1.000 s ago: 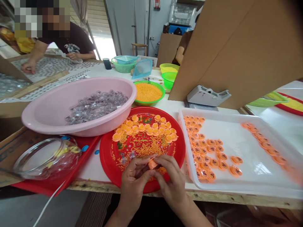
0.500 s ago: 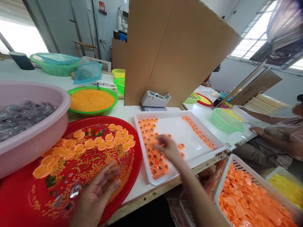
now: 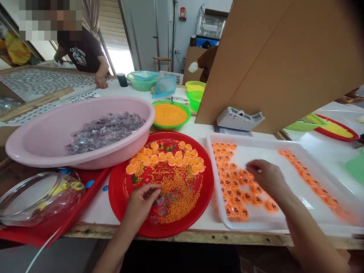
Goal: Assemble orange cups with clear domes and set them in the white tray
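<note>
My left hand point(image 3: 139, 204) hangs over the red round tray point(image 3: 113, 201), thumb and fingertips drawn together; whatever lies between them is too small to make out. Beneath and beside it are small orange beads point(image 3: 182, 201) and several clear domes point(image 3: 162, 210). A band of flat orange discs point(image 3: 170, 159) crosses the tray's far part. My right hand point(image 3: 267, 176) is above the white tray point(image 3: 261, 151), fingers curled in and their contents hidden. Close by, orange pieces with dark prints point(image 3: 236, 193) stand in rows on the tray's left; another row point(image 3: 309, 176) runs along its right.
A pink basin point(image 3: 36, 148) of clear domes overhangs the red tray's left. Behind are a green bowl of orange beads point(image 3: 170, 115), a tape dispenser point(image 3: 240, 119) and a tall cardboard sheet point(image 3: 273, 68). A glass bowl point(image 3: 34, 197) lies tilted at left. A person point(image 3: 82, 53) stands at a far table.
The view has swung left, bringing more of the pink basin and a far person into sight. My left hand's spread fingers have come together. My right hand remains over the white tray.
</note>
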`<act>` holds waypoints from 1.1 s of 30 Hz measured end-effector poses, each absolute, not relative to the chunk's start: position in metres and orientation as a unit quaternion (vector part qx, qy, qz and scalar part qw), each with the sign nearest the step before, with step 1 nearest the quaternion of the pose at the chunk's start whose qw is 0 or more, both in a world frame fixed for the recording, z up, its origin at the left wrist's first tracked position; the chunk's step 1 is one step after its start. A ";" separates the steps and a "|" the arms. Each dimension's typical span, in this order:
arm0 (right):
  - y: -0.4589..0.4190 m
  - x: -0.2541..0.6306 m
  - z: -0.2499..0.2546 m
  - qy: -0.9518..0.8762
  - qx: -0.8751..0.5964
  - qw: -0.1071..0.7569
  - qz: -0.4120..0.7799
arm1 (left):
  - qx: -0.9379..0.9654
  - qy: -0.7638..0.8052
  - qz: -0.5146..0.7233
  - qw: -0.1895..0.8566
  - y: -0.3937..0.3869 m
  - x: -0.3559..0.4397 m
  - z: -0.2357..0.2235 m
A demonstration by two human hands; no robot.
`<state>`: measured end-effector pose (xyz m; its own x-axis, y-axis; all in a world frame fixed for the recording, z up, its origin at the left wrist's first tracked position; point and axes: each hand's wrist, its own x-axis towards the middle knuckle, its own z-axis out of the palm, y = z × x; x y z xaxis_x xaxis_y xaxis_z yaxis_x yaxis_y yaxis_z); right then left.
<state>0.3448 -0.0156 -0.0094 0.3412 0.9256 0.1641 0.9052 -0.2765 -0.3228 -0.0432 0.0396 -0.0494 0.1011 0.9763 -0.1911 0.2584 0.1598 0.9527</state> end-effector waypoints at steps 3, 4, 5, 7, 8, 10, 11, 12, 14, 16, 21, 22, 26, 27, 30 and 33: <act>0.024 0.273 -0.012 -0.730 -0.654 0.170 0.096 | 0.542 0.569 0.340 0.516 0.040 -0.044 -0.050; 0.037 0.252 -0.014 -0.762 -0.624 0.133 0.112 | 0.542 0.564 0.335 0.525 0.039 -0.045 -0.050; 0.048 0.235 -0.017 -0.775 -0.611 0.103 0.126 | 0.542 0.557 0.331 0.535 0.037 -0.047 -0.049; 0.064 0.215 -0.024 -0.781 -0.604 0.070 0.140 | 0.538 0.540 0.327 0.559 0.033 -0.050 -0.048; 0.069 0.211 -0.027 -0.779 -0.607 0.065 0.144 | 0.533 0.531 0.329 0.571 0.031 -0.052 -0.046; 0.075 0.212 -0.032 -0.777 -0.608 0.060 0.151 | 0.514 0.518 0.336 0.596 0.028 -0.055 -0.043; 0.075 0.214 -0.033 -0.776 -0.608 0.058 0.157 | 0.498 0.514 0.341 0.610 0.027 -0.055 -0.042; 0.075 0.215 -0.033 -0.776 -0.606 0.057 0.166 | 0.479 0.511 0.345 0.625 0.026 -0.055 -0.041; 0.071 0.213 -0.035 -0.777 -0.597 0.057 0.190 | 0.442 0.505 0.350 0.653 0.027 -0.052 -0.042; 0.063 0.204 -0.036 -0.779 -0.586 0.065 0.215 | 0.419 0.497 0.352 0.673 0.028 -0.047 -0.044; 0.042 0.167 -0.038 -0.772 -0.561 0.138 0.265 | 0.379 0.470 0.372 0.705 0.028 -0.031 -0.049; 0.038 0.160 -0.038 -0.765 -0.547 0.174 0.290 | 0.379 0.457 0.374 0.713 0.028 -0.029 -0.048; 0.024 0.138 -0.037 -0.709 -0.512 0.305 0.377 | 0.409 0.437 0.379 0.706 0.028 -0.027 -0.044; 0.021 0.134 -0.038 -0.696 -0.513 0.327 0.381 | 0.417 0.452 0.384 0.689 0.028 -0.028 -0.043; 0.011 0.124 -0.046 -0.671 -0.526 0.379 0.360 | 0.439 0.498 0.399 0.632 0.027 -0.034 -0.042; 0.001 0.119 -0.054 -0.674 -0.548 0.388 0.307 | 0.410 0.511 0.414 0.632 0.026 -0.042 -0.041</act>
<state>0.1190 0.0007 -0.0535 -0.0988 0.9775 0.1865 0.5005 0.2108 -0.8397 -0.0419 0.0256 -0.0407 0.1347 0.9424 -0.3060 -0.1047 0.3207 0.9414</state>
